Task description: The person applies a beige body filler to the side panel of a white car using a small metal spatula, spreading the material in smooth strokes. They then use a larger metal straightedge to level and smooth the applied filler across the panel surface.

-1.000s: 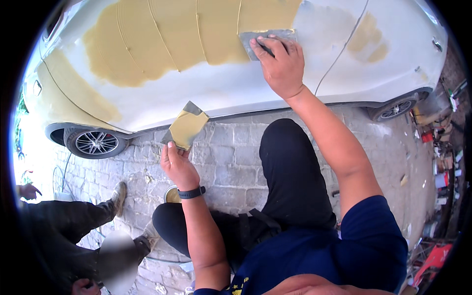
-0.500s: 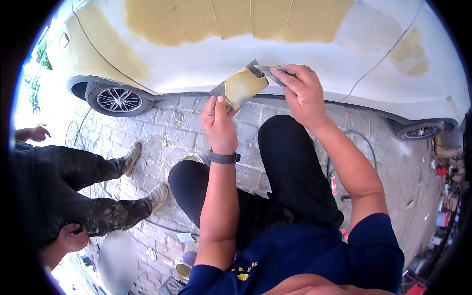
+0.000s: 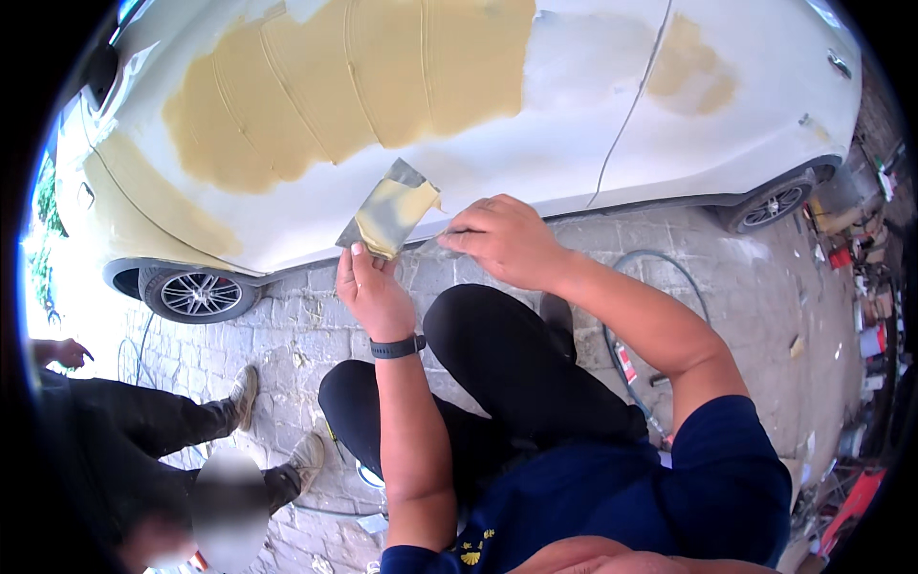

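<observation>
My left hand (image 3: 375, 297) grips the lower edge of a flat grey metal plate (image 3: 413, 174) smeared with yellow filler putty (image 3: 400, 212). The plate is tilted in front of the car's lower door. Just right of it, my right hand (image 3: 507, 241) is closed around a thin putty spreader (image 3: 432, 243), mostly hidden by the fingers. The spreader's visible end lies close to the plate's lower right side; whether they touch I cannot tell. Behind them stands a white car (image 3: 488, 172), its door spread with a broad yellow filler patch (image 3: 296, 91) marked by raised ridges.
A front wheel (image 3: 203, 295) shows at the left, a rear wheel (image 3: 770, 209) at the right. Another person in dark trousers (image 3: 143, 411) stands close on my left. A hose (image 3: 693, 277) loops over the paving (image 3: 287, 344), with clutter (image 3: 870, 335) along the far right.
The view has shifted right along the car. My right hand has dropped from the plate's upper right corner to its lower right side, and the putty on the plate looks differently spread.
</observation>
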Tool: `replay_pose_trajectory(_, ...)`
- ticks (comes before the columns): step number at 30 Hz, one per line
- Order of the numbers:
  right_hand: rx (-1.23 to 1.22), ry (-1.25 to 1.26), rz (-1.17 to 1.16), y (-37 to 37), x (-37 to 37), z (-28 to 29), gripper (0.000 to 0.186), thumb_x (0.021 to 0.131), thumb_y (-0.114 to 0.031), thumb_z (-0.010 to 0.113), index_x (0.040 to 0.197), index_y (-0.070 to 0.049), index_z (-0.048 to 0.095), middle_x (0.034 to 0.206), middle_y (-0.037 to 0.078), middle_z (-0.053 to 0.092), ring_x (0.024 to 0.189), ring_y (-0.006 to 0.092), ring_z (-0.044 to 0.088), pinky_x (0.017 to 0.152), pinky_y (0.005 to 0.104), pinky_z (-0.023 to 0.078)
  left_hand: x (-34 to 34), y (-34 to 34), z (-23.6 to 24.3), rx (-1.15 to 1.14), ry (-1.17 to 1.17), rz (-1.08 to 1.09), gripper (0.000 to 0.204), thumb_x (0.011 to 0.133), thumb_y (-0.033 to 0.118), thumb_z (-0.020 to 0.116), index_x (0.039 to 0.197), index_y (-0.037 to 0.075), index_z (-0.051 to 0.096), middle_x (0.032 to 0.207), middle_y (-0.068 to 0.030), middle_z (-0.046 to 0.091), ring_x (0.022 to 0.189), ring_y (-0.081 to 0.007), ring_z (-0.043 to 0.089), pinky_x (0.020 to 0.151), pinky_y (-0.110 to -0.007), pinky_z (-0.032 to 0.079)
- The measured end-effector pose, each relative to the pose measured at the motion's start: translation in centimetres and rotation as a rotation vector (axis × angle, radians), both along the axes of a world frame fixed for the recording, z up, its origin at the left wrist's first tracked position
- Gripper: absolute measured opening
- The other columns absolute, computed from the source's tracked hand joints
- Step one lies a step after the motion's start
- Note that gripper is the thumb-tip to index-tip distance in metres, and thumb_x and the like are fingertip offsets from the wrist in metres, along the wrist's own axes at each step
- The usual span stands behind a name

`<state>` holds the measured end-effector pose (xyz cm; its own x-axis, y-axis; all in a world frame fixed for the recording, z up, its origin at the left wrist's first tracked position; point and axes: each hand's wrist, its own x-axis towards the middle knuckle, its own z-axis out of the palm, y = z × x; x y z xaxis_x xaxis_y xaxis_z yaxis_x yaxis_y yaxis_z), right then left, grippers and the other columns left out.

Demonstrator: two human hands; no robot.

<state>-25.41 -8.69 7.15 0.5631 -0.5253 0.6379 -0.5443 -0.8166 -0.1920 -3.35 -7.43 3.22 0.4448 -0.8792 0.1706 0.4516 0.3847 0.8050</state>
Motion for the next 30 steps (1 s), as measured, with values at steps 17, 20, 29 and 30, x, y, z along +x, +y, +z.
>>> replay_pose_trajectory(17,-0.929,-0.010,-0.608,-10.9,-8.7,13.2,0.039,0.084,-0.003,0.075,0.119,-0.020,0.083,0.114,-0.005,0.075,0.104,0.0238,0.070,0.093,0.0381,0.050,0.6,-0.5,-1.4,-0.064,0.048,-0.064,0.023,0.114,0.022,0.056,0.114,0.000,0.062,0.118,-0.0124,0.073,0.109,-0.0228,0.073,0.097,-0.040,0.059)
replay_pose_trajectory(20,-0.885,-0.062,-0.564,-11.3,-8.2,9.8,0.039,0.084,-0.005,0.077,0.119,-0.022,0.083,0.116,-0.005,0.075,0.108,0.0222,0.070,0.093,0.0388,0.050,1.3,-0.7,-2.1,-0.059,0.068,-0.063,0.023,0.114,0.022,0.057,0.116,0.000,0.062,0.118,-0.0127,0.074,0.109,-0.0236,0.073,0.096,-0.041,0.059)
replay_pose_trajectory(29,-0.349,-0.199,-0.585,-5.3,-5.4,-2.8,0.028,0.092,-0.009,0.074,0.116,-0.020,0.082,0.116,-0.001,0.074,0.108,0.0221,0.070,0.098,0.0388,0.051,0.8,-1.6,-0.1,-0.109,0.062,-0.089,0.021,0.114,0.019,0.056,0.116,0.000,0.065,0.119,-0.0138,0.075,0.108,-0.0240,0.075,0.097,-0.042,0.061)
replay_pose_trajectory(30,-0.172,-0.274,-0.562,-4.0,-4.3,-4.2,0.026,0.094,-0.009,0.074,0.116,-0.019,0.082,0.116,0.000,0.074,0.108,0.0224,0.070,0.098,0.0391,0.052,1.2,-1.7,0.0,-0.136,0.055,-0.112,0.021,0.114,0.018,0.055,0.118,-0.001,0.065,0.120,-0.0140,0.076,0.109,-0.0245,0.075,0.098,-0.043,0.061)
